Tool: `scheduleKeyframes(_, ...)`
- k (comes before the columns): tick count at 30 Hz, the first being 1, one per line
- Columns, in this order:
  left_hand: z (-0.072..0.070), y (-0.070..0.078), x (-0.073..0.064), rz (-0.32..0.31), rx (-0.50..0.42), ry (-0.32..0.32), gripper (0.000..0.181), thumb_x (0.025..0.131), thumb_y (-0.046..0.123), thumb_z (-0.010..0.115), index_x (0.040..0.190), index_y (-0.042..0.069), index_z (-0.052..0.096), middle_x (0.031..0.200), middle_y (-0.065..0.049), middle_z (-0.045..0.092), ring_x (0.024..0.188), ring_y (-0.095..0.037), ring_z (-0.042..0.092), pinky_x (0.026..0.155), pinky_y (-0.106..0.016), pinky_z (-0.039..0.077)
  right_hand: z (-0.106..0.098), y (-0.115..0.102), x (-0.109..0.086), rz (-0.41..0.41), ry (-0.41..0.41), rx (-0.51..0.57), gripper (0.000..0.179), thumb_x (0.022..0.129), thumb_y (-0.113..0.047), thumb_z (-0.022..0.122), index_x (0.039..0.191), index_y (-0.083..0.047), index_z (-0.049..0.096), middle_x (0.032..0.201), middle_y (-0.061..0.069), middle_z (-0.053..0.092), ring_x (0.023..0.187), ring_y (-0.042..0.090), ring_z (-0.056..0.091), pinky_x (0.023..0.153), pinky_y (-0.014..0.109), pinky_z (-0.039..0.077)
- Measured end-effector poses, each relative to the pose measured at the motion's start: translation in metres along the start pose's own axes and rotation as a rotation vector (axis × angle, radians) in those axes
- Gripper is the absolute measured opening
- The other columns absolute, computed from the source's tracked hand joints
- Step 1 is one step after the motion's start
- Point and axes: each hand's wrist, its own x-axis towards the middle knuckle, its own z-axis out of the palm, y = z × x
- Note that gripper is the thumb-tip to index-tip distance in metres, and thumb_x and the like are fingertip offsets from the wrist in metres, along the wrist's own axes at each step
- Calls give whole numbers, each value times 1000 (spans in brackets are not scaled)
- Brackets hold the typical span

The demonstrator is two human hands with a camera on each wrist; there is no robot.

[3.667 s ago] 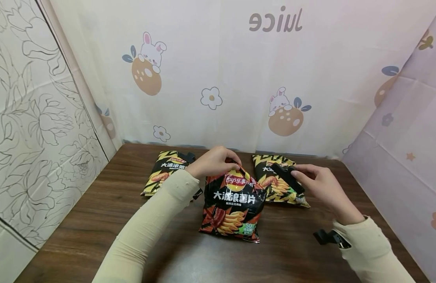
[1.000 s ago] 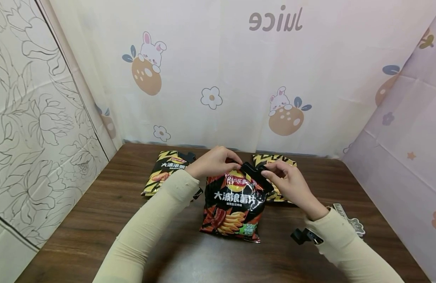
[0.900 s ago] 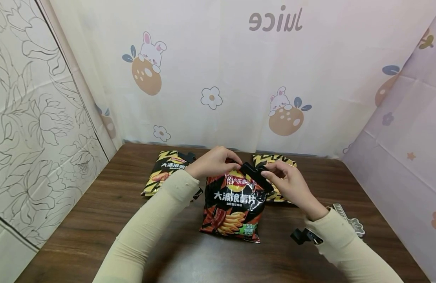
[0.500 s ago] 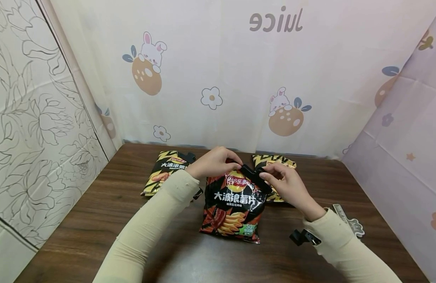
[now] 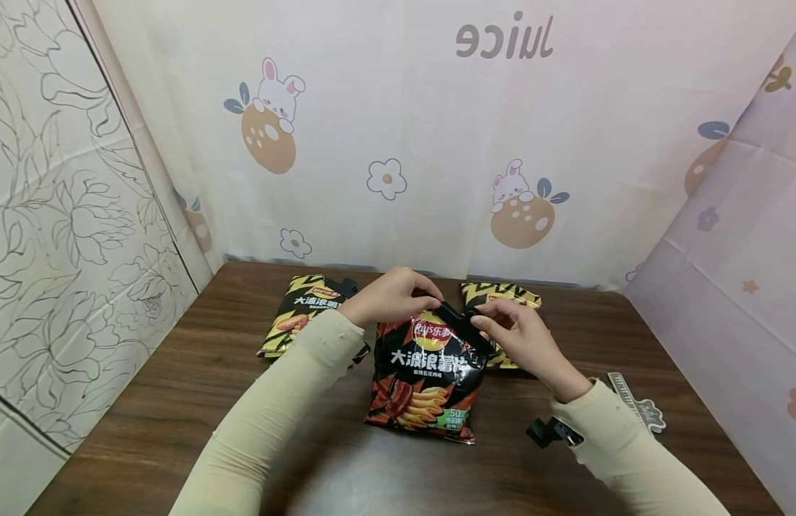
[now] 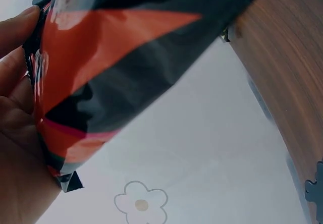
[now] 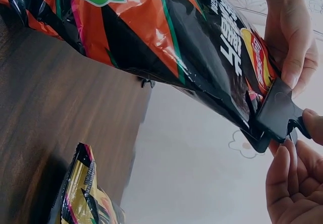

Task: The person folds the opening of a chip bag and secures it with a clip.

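A black-and-red bag of potato chips (image 5: 424, 387) stands on the table with its top gathered. My left hand (image 5: 390, 297) pinches that top edge; in the left wrist view its thumb and fingers (image 6: 17, 30) press on the folded film. A black bag clip (image 7: 275, 110) sits across the top right corner of the bag. My right hand (image 5: 526, 344) squeezes the clip's handle between thumb and fingers. The right wrist view shows the bag's edge at the clip's mouth, close to my left thumb (image 7: 292, 70).
Behind lie two yellow-and-black chip bags, one on the left (image 5: 295, 322) with a black clip (image 5: 341, 287) at its top, another on the right (image 5: 498, 290) partly covered by my right hand. A pale clip with a ruler-like edge (image 5: 637, 405) lies on the right of the wooden table (image 5: 198, 401).
My right hand has brought the black clip leftward from over the right yellow bag onto the red bag's top, then slightly farther down and left. My left hand has barely moved.
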Motion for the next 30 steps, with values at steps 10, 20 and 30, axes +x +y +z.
scheduleKeyframes(10,0,0,0,-5,13,10,20,98,19,60,109,10,75,77,-7,68,46,-9,40,48,-22,36,0,1,0,41,-37,25,29,97,-24,63,117,-3,68,86,13,66,73,20,62,61,26,49)
scheduleKeyframes(20,0,-1,1,-2,39,42,17,97,21,63,106,14,76,91,2,72,61,-8,54,59,-21,45,-2,0,1,97,-57,51,36,98,-27,62,124,-4,66,95,13,69,77,16,63,66,26,51)
scheduleKeyframes(30,-4,-9,-7,-7,73,119,15,96,25,64,104,17,75,99,5,73,84,-6,64,78,-28,53,1,3,2,115,-52,72,39,98,-30,61,126,-4,65,109,16,68,83,19,65,70,29,54)
